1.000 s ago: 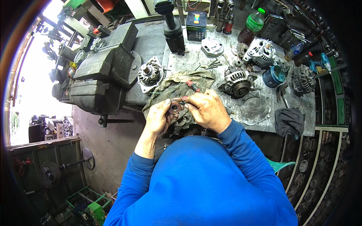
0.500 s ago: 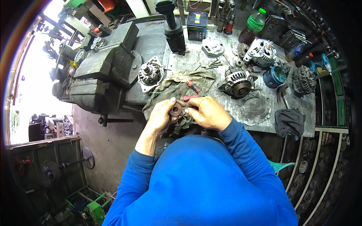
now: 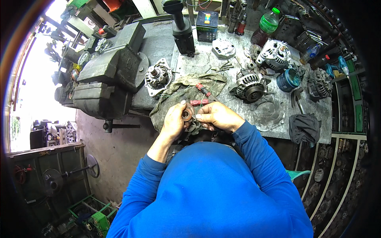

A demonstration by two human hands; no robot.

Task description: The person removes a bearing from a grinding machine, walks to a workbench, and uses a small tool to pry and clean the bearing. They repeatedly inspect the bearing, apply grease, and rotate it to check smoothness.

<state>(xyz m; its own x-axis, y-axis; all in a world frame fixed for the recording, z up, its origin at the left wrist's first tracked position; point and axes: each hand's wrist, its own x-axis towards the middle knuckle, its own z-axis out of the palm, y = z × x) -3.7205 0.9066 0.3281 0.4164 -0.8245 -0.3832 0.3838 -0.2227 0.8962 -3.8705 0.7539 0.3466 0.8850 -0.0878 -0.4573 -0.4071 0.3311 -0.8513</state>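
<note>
Hands meet at the near edge of the table point(image 3: 246, 121), right over a crumpled greenish rag point(image 3: 186, 93). Left hand point(image 3: 174, 121) has its grip closed around a small round rusty-brown part point(image 3: 186, 115), a ring-shaped piece with a dark centre, held up just above the rag's near fold. Right hand point(image 3: 217, 117) comes in from the other side, fingertips pinched narrow and touching the part's edge; whether anything sits between those fingers, I cannot tell. Just beyond the hands lie two red-handled tools point(image 3: 200, 96) on the rag. Off to the left of the rag stands an alternator housing with its shaft up point(image 3: 158, 76), beside a big grey bench vise point(image 3: 107, 81). To the right, another alternator with its pulley facing out point(image 3: 250, 85), then a blue round cap-like part point(image 3: 289, 80) and a dark cloth point(image 3: 304, 127) near the table's front corner. Farther back: a silver alternator point(image 3: 274, 55), a green-capped bottle point(image 3: 266, 27) and a small boxy meter point(image 3: 207, 26). Blue sleeves fill the lower frame.
</note>
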